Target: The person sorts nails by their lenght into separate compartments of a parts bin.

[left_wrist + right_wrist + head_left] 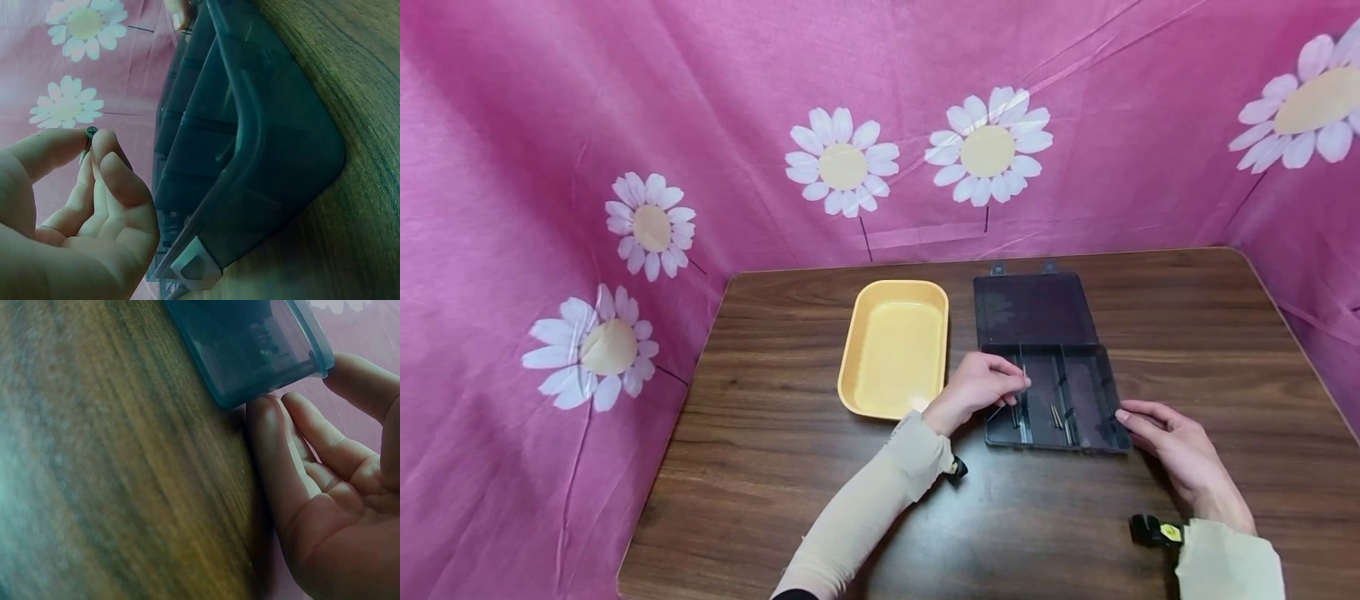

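A small screw (89, 139) stands pinched between the thumb and forefinger of my left hand (981, 384), just above the left compartment of a dark see-through compartment box (1078, 365). In the left wrist view its round head shows above the threaded shank. The box lies open, its lid (1033, 310) folded back flat. Several slim metal screws (1057, 417) lie in the middle compartment, and more dark slim pieces (1015, 415) in the left one. My right hand (1176, 442) holds the box's right edge, thumb and fingers at the rim and outer wall.
A yellow tray (846, 383) stands left of the box, close to my left forearm. Everything rests on a brown wood-grain table (760, 467). A pink cloth with daisies (737, 100) hangs behind the table and along its sides.
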Demonstrator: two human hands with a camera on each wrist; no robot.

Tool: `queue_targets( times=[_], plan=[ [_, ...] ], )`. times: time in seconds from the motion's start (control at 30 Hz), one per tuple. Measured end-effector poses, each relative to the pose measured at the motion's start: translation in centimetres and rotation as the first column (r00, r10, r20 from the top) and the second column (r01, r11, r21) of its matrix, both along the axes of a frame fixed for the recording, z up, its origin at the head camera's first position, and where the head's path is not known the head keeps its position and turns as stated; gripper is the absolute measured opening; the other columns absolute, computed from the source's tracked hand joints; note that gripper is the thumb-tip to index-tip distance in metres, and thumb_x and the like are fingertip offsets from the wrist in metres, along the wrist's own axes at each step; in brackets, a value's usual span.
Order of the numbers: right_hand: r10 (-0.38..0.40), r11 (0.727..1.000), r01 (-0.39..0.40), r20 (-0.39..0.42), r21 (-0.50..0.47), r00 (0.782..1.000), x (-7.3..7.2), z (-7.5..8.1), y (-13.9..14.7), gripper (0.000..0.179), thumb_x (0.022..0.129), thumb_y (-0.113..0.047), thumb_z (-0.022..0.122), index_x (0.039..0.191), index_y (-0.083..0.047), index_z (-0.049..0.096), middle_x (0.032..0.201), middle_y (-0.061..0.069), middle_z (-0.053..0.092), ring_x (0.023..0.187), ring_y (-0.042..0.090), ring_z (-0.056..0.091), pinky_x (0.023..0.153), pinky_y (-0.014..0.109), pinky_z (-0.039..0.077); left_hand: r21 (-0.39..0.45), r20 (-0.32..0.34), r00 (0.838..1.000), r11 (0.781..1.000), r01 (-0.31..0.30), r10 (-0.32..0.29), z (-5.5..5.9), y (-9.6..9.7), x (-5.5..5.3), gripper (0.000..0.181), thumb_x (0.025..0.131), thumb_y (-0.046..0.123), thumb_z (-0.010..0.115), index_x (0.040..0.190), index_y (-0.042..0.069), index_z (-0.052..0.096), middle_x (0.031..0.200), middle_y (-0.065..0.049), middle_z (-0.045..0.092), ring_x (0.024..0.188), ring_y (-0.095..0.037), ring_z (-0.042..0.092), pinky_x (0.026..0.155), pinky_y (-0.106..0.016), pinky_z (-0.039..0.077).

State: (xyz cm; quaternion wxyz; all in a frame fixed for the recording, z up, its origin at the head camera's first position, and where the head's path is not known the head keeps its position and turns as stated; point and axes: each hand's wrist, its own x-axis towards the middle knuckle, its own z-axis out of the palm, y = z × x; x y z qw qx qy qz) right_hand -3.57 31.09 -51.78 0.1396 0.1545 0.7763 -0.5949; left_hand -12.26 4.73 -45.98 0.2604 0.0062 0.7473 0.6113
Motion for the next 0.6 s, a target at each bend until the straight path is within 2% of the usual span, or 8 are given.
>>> queue_targets(
  times=[0.23,0.33,0.47,0.6],
  plan=[
    [-0.017,0.997,0.016,-0.012,-0.069,1.0,0.1,0.0,0.0,0.047,0.084,-0.034,0.06,0.12,-0.006,0.051,0.093,-0.03,0.055,0.084,-0.014,0.054,0.068,0.012,0.048,-0.032,-0.009,1.0,0.999,0.025,-0.025,-0.1,0.7,0.3,0.005,0.074,0.009,0.071,0.078,0.006,0.07,0.081,-0.02,0.068,0.047,-0.009,0.055,0.048,-0.027,0.049],
    [-0.014,0.998,0.013,-0.021,-0.057,1.0,0.1,-0.1,0.0,0.046,0.084,-0.035,0.06,0.119,-0.007,0.052,0.093,-0.03,0.054,0.085,-0.014,0.054,0.068,0.012,0.048,-0.038,-0.012,0.999,0.999,0.03,-0.03,-0.3,0.9,0.4,0.005,0.074,0.01,0.071,0.077,0.007,0.07,0.081,-0.019,0.068,0.048,-0.011,0.056,0.057,-0.037,0.053],
    [-0.011,1.0,0.01,-0.026,-0.028,1.0,0.1,-0.2,0.0,0.046,0.084,-0.036,0.06,0.119,-0.008,0.052,0.093,-0.03,0.053,0.085,-0.015,0.053,0.068,0.011,0.048,-0.051,-0.009,1.0,0.998,0.029,-0.029,-0.6,1.1,0.5,0.005,0.072,0.011,0.073,0.075,0.008,0.069,0.079,-0.018,0.068,0.051,-0.018,0.058,0.068,-0.048,0.051],
    [-0.029,0.998,0.027,-0.025,-0.062,0.999,0.0,-0.3,0.1,0.043,0.084,-0.034,0.061,0.118,-0.009,0.053,0.093,-0.029,0.055,0.084,-0.013,0.055,0.067,0.012,0.048,-0.057,-0.005,1.0,0.998,0.028,-0.028,-0.8,1.3,0.6,0.005,0.071,0.011,0.074,0.073,0.01,0.069,0.077,-0.017,0.068,0.052,-0.019,0.059,0.069,-0.048,0.051]
  ],
)
